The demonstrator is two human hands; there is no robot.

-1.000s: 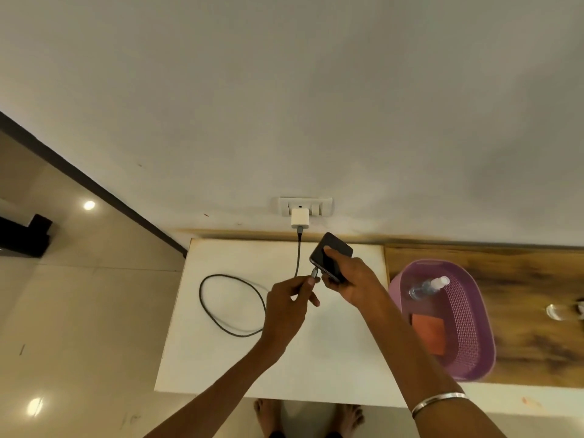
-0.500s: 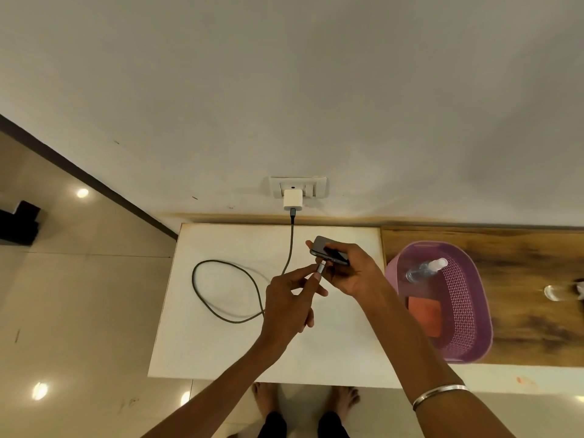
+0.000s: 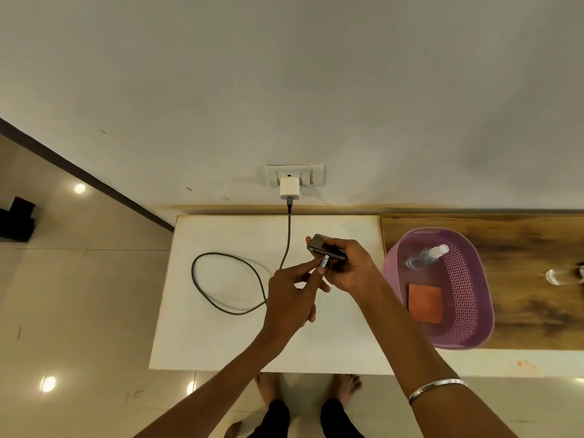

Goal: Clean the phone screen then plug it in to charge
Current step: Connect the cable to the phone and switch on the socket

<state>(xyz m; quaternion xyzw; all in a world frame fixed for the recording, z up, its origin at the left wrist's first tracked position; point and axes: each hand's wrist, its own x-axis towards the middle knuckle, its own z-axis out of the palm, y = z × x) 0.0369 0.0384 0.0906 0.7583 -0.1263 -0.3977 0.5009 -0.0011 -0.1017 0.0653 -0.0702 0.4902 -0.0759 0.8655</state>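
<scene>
My right hand [image 3: 349, 267] grips a dark phone [image 3: 321, 245] above the white table [image 3: 221, 339], tilted so its bottom edge faces me. My left hand [image 3: 292, 298] pinches the silver plug [image 3: 324, 263] of the grey charging cable [image 3: 221, 298] between thumb and forefinger, and the plug tip sits at the phone's bottom edge. The cable loops over the table and runs up to a white charger [image 3: 289, 188] in the wall socket [image 3: 311, 174].
A purple basket [image 3: 474, 311] stands to the right on a wooden top [image 3: 537, 279], holding a clear spray bottle [image 3: 426, 257] and an orange cloth [image 3: 425, 303]. A shiny object [image 3: 556, 276] lies at the far right. My bare feet show below the table's front edge.
The phone has tipped flatter, with its bottom edge turned toward me. My left hand has brought the cable plug up to that edge.
</scene>
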